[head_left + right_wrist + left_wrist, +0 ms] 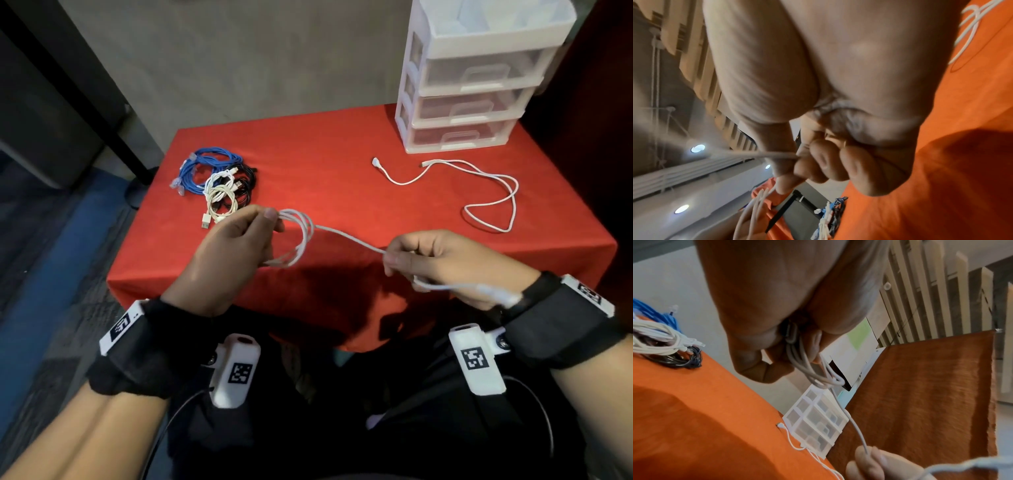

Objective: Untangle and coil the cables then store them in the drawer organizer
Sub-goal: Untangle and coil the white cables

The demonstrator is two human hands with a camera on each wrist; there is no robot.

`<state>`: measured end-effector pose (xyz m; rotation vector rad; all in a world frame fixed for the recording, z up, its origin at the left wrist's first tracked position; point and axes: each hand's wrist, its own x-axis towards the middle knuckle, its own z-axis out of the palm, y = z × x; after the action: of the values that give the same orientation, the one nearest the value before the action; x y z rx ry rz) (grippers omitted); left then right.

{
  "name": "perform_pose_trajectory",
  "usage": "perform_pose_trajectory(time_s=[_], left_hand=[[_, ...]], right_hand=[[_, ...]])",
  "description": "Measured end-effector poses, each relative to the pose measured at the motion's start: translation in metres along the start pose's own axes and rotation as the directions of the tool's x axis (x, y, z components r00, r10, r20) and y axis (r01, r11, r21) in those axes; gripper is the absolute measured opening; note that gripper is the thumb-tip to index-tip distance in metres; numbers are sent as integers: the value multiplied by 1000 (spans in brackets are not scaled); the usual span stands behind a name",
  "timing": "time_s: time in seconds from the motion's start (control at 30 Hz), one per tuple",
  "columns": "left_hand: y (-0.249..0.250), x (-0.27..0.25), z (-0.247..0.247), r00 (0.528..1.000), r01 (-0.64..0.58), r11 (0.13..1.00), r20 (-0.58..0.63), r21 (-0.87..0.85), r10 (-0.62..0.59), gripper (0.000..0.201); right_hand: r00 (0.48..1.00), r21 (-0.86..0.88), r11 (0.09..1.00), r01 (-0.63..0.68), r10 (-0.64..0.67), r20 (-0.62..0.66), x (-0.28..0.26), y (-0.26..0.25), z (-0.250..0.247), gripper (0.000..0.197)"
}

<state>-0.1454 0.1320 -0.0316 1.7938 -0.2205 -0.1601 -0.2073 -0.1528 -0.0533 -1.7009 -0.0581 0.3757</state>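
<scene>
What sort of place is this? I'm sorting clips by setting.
Probably an office or workroom: a small table under red cloth, a plastic drawer organizer, concrete wall, carpeted floor.

No readable text, brand or number anywhere. Only black-and-white square code markers (241,373) on white wrist units behind both hands, and on wristbands; pattern not decipherable.

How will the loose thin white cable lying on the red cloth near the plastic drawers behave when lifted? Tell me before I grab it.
The loose thin white cable probably flops: it lies in slack curves on the red cloth. It looks light. Its free ends would likely dangle, so it may snag the white plastic drawer unit close beside it.
</scene>
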Motion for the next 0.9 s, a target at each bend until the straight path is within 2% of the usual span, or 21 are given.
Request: perform_pose_trajectory(time_s=[0.1,0.3,0.37,0.43,0.53,0.63,0.73,0.9], left_hand=[[-2,8,3,997,20,999,-71,-47,-24,31],[-15,15,11,982,56,998,-183,7,-53,32],[-19,15,19,978,66,998,-199,-13,-67,32],[-22,14,27,977,60,998,-203,-37,-66,32],[-22,13,35,978,55,996,-196,-76,-69,32],[-20,13,38,982,54,994,-175,-90,-69,27],[-17,10,41,983,37,992,-176,-122,-58,24],[-11,3,54,980,14,974,-190,-224,-57,24]], right_hand=[[999,67,997,-49,48,15,-1,9,0,24],[997,445,894,-60,31,73,-7,13,7,16],[1000,516,856,-8,0,15,-4,2,13,13],[993,572,815,95,-39,-110,3,-10,20,12],[944,536,803,261,-97,-315,16,-24,29,18],[881,382,852,357,-171,-442,23,-29,38,20],[859,229,900,371,-239,-454,25,-28,47,21],[883,198,930,309,-203,-424,30,-24,65,24]])
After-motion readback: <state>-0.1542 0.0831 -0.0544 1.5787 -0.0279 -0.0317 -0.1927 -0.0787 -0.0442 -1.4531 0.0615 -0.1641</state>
